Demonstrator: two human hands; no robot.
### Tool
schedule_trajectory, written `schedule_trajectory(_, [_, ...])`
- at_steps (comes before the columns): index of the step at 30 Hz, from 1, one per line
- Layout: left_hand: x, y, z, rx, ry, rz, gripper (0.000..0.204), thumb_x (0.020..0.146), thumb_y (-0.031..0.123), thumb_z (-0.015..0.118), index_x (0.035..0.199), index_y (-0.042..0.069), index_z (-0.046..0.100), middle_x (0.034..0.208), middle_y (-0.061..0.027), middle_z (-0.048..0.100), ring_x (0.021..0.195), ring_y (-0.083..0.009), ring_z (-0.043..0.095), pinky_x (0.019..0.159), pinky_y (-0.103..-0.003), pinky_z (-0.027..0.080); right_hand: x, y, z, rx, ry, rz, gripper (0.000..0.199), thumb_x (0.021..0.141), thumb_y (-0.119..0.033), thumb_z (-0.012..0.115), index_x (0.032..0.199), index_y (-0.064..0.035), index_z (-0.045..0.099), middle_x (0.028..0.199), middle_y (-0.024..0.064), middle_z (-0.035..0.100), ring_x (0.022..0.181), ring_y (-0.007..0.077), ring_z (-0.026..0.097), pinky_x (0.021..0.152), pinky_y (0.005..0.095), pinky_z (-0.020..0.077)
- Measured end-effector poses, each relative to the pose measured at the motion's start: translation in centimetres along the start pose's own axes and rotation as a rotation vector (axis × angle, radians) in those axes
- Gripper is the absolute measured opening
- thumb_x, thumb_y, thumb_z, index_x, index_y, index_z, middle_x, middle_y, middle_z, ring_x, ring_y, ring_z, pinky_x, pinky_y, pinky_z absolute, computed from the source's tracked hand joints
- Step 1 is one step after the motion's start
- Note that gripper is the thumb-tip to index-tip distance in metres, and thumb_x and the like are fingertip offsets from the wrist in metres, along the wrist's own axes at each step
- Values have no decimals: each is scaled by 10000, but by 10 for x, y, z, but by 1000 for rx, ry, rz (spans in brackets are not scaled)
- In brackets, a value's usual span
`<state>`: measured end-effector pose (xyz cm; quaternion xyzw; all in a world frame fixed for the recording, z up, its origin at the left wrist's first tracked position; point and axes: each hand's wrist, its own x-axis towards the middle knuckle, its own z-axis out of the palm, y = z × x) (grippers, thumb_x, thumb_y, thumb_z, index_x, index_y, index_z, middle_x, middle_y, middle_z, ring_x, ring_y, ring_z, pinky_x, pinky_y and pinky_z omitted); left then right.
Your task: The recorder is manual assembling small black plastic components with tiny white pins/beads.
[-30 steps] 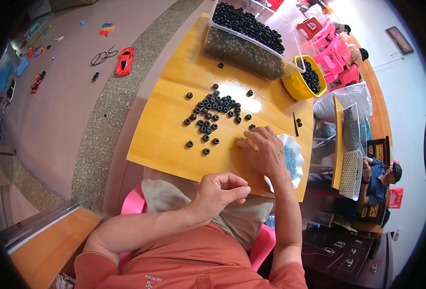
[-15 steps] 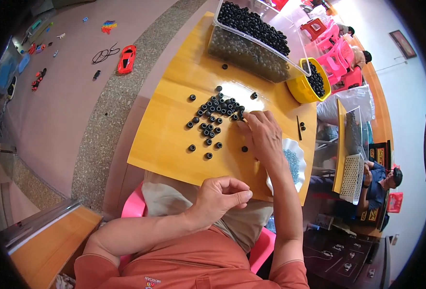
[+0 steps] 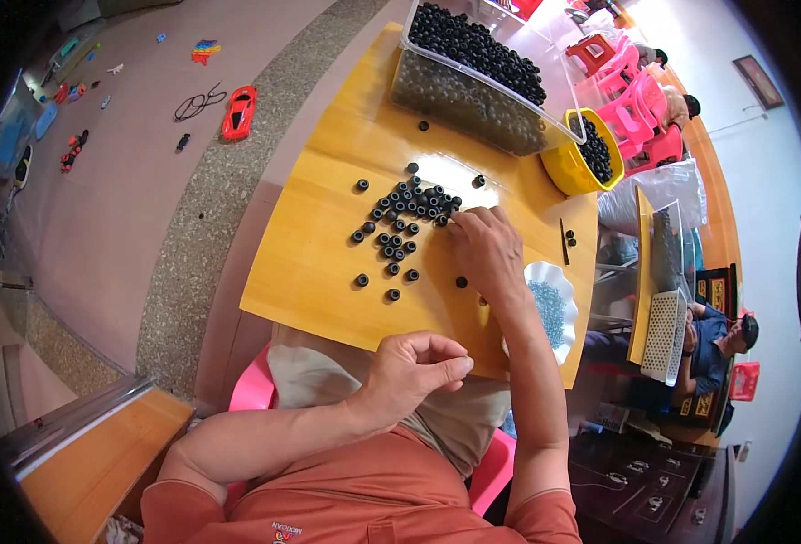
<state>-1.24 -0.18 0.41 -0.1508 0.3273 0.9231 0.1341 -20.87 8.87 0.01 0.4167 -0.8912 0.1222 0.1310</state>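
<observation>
Small black ring-like pieces [image 3: 400,206], round with hollow openings, lie in a loose cluster on the yellow wooden table [image 3: 310,281]. My right hand [image 3: 491,249] reaches over the table with fingers bent down at the cluster's right edge, close to one black piece [image 3: 441,220]. Its fingertips are partly hidden, so what they grip does not show. Nearer my body, above my lap, my left hand [image 3: 416,370] is closed, thumb and index finger pressed together; anything between them is too small to make out. Beside my right forearm sits a white scalloped dish [image 3: 571,313] of pale blue beads [image 3: 548,308].
A clear bin [image 3: 473,104] full of black pieces stands at the table's far side, with a yellow tub [image 3: 564,172] beside it. A thin dark stick [image 3: 564,241] lies near the right edge. A red toy car [image 3: 238,113] is on the floor; another person [image 3: 718,340] sits at right.
My right hand has shifted slightly left and a little toward me, staying by the cluster's right edge. My left hand holds the same pinch in the same place.
</observation>
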Motion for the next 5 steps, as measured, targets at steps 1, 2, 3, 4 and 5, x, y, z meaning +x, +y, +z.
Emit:
schedule_trajectory(1, [0, 1, 1, 2, -2, 0, 149, 860, 79, 708, 969, -7, 655, 861, -62, 677, 749, -104, 645, 683, -217, 543, -2, 2, 0, -1, 2, 1, 134, 783, -83, 666, 909, -58, 702, 882, 78, 680, 865, 270, 614, 762, 368, 507])
schedule_trajectory(2, [0, 4, 1, 15, 3, -3, 154, 860, 87, 711, 972, -2, 655, 858, -61, 677, 745, -104, 647, 679, -212, 541, -4, 6, -1, 110, 21, -1, 140, 792, -72, 660, 925, -59, 700, 884, 97, 675, 875, 274, 617, 765, 367, 511])
schedule_trajectory(3, [-1, 5, 2, 29, 8, -7, 159, 859, 94, 714, 975, 3, 656, 854, -60, 677, 741, -104, 648, 674, -207, 540, -7, 8, -4, 221, 41, -3, 147, 801, -61, 654, 942, -59, 697, 886, 117, 670, 885, 278, 620, 768, 367, 514])
schedule_trajectory(4, [0, 4, 1, 22, 4, -1, 168, 856, 105, 719, 982, 13, 657, 854, -57, 677, 739, -109, 651, 682, -207, 543, -10, 10, -8, 282, 27, 17, 152, 823, -76, 651, 969, -62, 690, 909, 139, 666, 899, 278, 623, 784, 376, 513])
schedule_trajectory(5, [1, 1, -2, 15, 2, 6, 177, 854, 116, 724, 989, 22, 658, 854, -55, 678, 737, -113, 653, 690, -208, 546, -13, 10, -13, 345, 12, 36, 158, 844, -91, 647, 996, -65, 684, 932, 161, 662, 914, 278, 627, 799, 385, 512])
